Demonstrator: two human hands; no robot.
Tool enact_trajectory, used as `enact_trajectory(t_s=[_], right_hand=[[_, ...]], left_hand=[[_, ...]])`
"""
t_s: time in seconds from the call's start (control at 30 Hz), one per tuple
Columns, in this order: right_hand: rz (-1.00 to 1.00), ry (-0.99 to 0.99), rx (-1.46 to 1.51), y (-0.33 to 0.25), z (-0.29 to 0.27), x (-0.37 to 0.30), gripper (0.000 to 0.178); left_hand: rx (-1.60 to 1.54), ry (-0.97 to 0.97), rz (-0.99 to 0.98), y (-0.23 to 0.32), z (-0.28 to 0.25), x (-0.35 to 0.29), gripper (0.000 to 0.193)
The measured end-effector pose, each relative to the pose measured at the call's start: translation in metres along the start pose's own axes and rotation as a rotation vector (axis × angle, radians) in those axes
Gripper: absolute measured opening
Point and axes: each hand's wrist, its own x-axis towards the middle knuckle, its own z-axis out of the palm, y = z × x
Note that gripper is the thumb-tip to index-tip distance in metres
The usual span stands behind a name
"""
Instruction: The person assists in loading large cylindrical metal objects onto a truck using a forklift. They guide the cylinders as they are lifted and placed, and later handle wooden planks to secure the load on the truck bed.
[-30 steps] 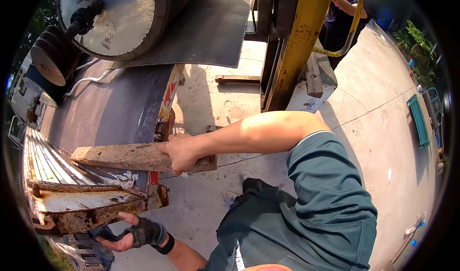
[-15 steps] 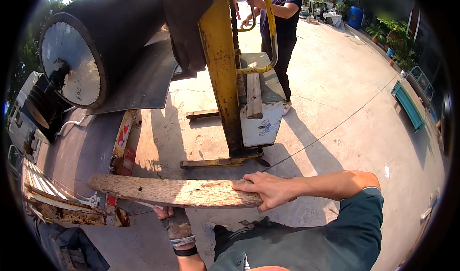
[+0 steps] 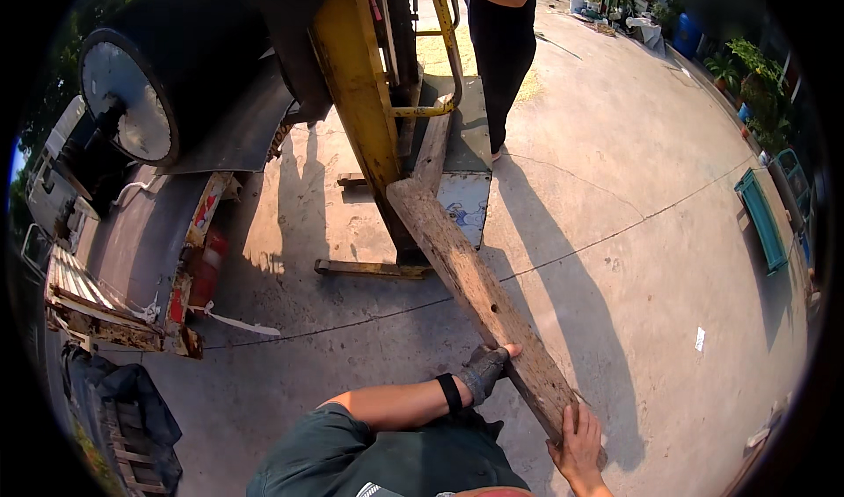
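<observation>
A long, weathered wooden beam slants from my body up toward the yellow lift truck. My left hand, in a grey glove with bare fingertips, is closed on the beam's left side, its thumb over the top edge. Bare-skinned, my right hand grips the near end, fingers over the top face. The far end overlaps a second piece of wood on the truck's base; I cannot tell whether they touch.
Behind the truck's yellow handle stands a person in dark clothes. At left, a large black roller rests above a rusty-edged truck bed. A teal metal trough lies on the concrete at right.
The beam has swung from lying crosswise to pointing away from me, its far end now at the lift truck. My left hand has moved right, and my right hand nearer me.
</observation>
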Motion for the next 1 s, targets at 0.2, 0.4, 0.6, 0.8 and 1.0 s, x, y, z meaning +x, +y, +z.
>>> enact_trajectory(t_s=[0.2,0.4,0.6,0.8,1.0], right_hand=[[0.084,0.020,0.055,-0.001,0.019,-0.001,0.095],[0.171,0.107,0.491,0.038,0.038,0.099,0.093],[0.151,0.112,0.991,0.054,0.028,0.279,0.087],[0.111,0.099,1.261,0.087,0.067,0.430,0.070],[-0.040,0.026,1.409,0.081,0.068,0.507,0.053]], left_hand=[[0.181,0.038,-0.051,-0.010,0.030,0.075,0.059],[0.381,0.184,0.158,0.076,0.056,0.129,0.057],[0.493,0.276,0.496,0.172,0.024,0.190,0.066],[0.480,0.639,0.509,0.080,-0.092,0.171,0.046],[0.680,0.962,-0.125,-0.151,-0.150,0.060,0.040]])
